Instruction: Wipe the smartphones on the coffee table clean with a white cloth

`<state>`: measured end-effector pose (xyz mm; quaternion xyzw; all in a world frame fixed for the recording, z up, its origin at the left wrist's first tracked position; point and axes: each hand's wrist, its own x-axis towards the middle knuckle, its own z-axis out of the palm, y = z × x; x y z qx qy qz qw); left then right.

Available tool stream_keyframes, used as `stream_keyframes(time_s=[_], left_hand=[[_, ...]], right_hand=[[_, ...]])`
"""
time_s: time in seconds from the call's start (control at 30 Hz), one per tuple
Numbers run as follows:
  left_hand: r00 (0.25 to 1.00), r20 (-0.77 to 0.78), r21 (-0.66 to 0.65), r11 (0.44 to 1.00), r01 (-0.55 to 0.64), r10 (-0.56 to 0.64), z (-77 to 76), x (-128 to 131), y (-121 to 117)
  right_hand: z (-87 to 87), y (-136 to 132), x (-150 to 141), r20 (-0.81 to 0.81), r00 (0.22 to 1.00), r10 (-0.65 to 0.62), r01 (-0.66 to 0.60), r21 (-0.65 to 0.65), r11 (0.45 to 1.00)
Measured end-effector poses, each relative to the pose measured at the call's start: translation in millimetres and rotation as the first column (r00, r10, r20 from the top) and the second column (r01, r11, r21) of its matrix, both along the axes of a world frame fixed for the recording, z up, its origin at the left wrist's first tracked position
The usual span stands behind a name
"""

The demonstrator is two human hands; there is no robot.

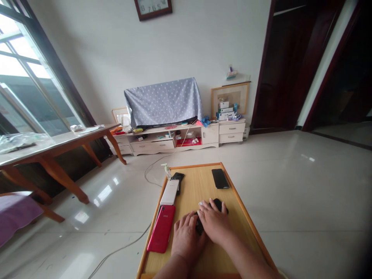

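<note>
Head view. The bench (200,180) is a narrow light-wood surface with a raised orange-brown edge. A black device (199,228) lies on the bench, right of its row of phones and partly covered by both hands.

Left hand (186,235): placed at the near left side of the black device, fingers together and directed forward, fingertips at its edge. The thumb is hidden; whether the grip is closed on the device cannot be told.

Right hand (214,221): laid across the top of the black device, fingers spread. A small white item (200,203) shows at the fingertips. Whether this grip holds either item cannot be told.

Left edge of bench, near to far: a red phone (162,229), back upward; a white phone (170,192); a black item (179,178), partly beneath the white phone; a pump bottle (167,171), upright. Far right corner: a dark phone (220,178), flat, well apart from both hands.

Surroundings: a cable (128,245) runs over the floor (293,186). A spotted cloth (164,102) hangs above the low cabinet (210,134).
</note>
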<state>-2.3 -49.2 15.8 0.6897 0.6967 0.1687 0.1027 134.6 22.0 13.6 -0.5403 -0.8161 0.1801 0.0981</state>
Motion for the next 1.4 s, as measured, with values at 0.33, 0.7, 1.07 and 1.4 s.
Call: stream_keyframes(time_s=[0.33,0.7,1.07,1.4], left_hand=[[1.0,-0.015,0.01,1.0,0.005,-0.005,-3.7,1,3],[0.999,-0.039,0.041,0.999,-0.017,0.019,-5.1,3,1],[0.997,-0.065,0.012,0.999,-0.046,0.047,6.0,12,2],[0.997,-0.076,-0.016,0.999,-0.029,0.028,-8.3,6,4]], right_hand=[[-6.2,-2,11,0.017,1.0,0.02,-0.019,-0.04,0.999],[-6.2,-2,37,0.06,0.994,-0.088,0.088,0.004,0.996],[-1.1,-9,60,0.039,0.997,-0.071,0.071,0.01,0.997],[2.9,-37,45,-0.08,0.981,0.177,-0.179,-0.014,0.984]])
